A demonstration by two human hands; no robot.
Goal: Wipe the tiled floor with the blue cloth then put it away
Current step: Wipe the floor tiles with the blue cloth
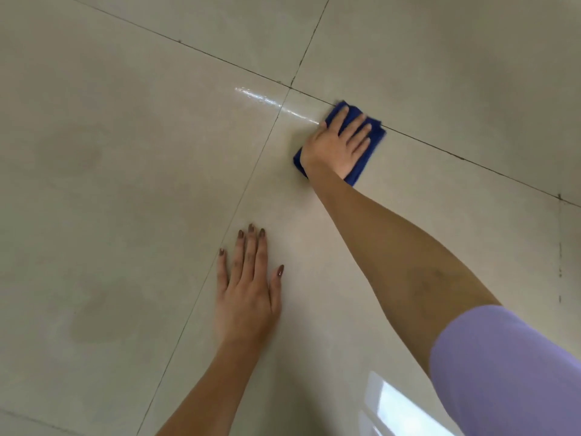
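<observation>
A folded blue cloth (367,155) lies flat on the beige tiled floor (125,152), over a dark grout line near where several tiles meet. My right hand (338,143) presses down on top of the cloth with the fingers spread, the arm stretched far forward. Most of the cloth is hidden under that hand; its edges show at the top, right and lower left. My left hand (248,291) rests palm down on the bare tile nearer to me, fingers together, holding nothing.
A wet shiny streak (273,103) runs left from the cloth across the grout line. Faint darker damp patches (100,313) mark the tile on the left. A bright window reflection (399,407) shows on the floor at the bottom right.
</observation>
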